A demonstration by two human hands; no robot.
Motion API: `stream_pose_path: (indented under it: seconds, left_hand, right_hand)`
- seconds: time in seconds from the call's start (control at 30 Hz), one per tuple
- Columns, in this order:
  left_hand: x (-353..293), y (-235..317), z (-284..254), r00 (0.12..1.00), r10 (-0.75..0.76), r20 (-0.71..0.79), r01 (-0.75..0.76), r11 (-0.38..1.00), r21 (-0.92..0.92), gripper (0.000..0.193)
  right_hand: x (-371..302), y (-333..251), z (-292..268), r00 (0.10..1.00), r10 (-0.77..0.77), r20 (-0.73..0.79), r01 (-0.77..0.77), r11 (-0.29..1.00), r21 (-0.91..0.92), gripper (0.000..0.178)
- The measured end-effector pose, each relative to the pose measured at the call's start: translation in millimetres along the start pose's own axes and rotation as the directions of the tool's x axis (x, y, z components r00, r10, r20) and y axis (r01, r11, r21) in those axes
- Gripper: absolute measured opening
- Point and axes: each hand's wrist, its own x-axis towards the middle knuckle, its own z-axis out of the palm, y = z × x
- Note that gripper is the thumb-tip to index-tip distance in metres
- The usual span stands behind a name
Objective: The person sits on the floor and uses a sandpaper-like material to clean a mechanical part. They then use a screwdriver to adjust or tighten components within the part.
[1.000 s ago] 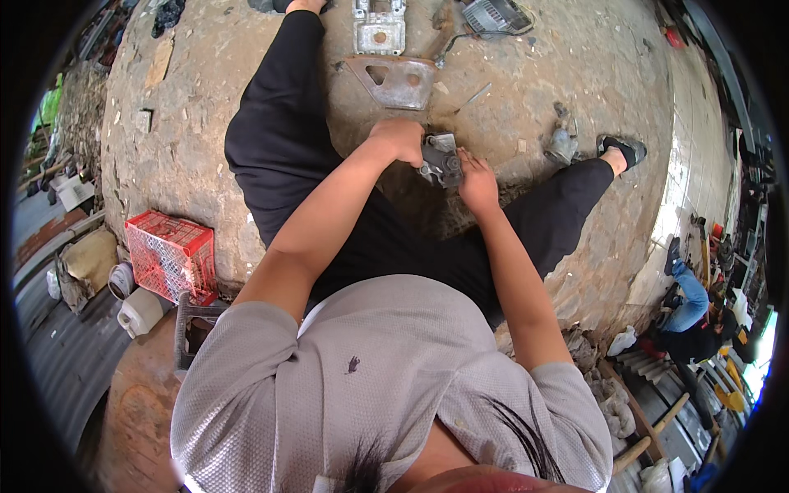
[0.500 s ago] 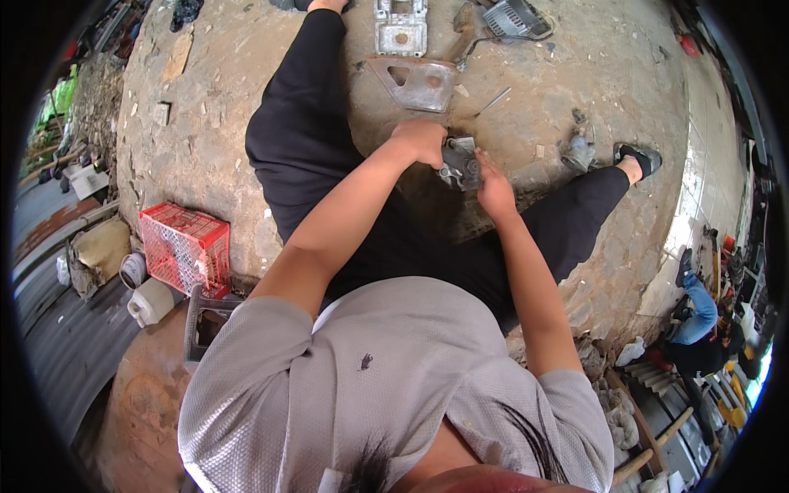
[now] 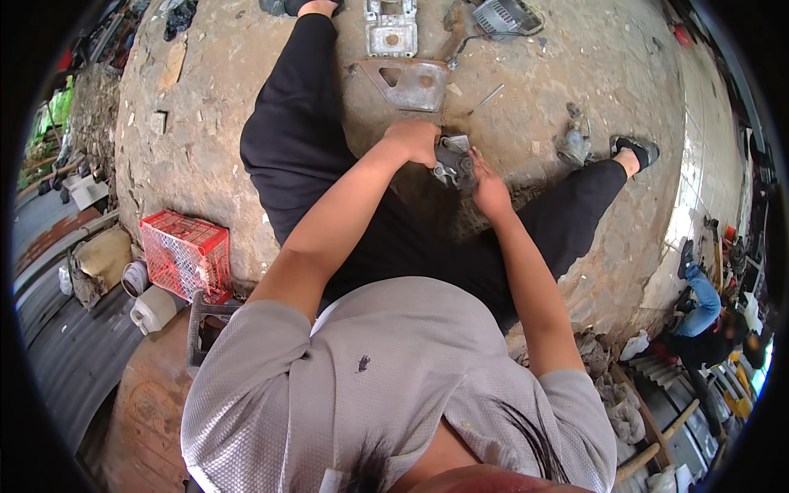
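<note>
Between my spread legs, a grey and dark metal machine part with rounded, shiny fittings is held low over the ground. My left hand is closed around its left side, with the fingertips hidden. Against its right side presses my right hand, its fingers reaching up along the edge. Just beyond lies a flat, triangular metal bracket with holes in it. A thin metal rod rests on the ground to the right of the bracket.
Farther ahead are a silver metal casting and a finned grey motor-like part with a cord. A small metal piece lies near my right foot. Left stand a red plastic crate and a white jug. Another person is at far right.
The view has shifted slightly. My right hand's fingers have moved a little along the part's upper right edge; my left hand keeps its grip.
</note>
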Motion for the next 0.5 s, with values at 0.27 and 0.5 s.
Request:
stream_pose_path:
  seconds: [0.27,0.5]
  left_hand:
    - [-0.5,0.7,0.5,1.0,0.022,-0.006,-0.022,0.999,0.026,0.05]
    - [0.9,-8.0,8.6,0.999,0.007,-0.038,-0.006,1.0,0.025,0.048]
  right_hand:
    - [5.2,11.4,6.9,0.995,0.093,-0.029,-0.094,0.995,-0.026,0.075]
    - [7.4,10.2,-9.7,0.979,-0.141,-0.148,0.135,0.99,-0.048,0.073]
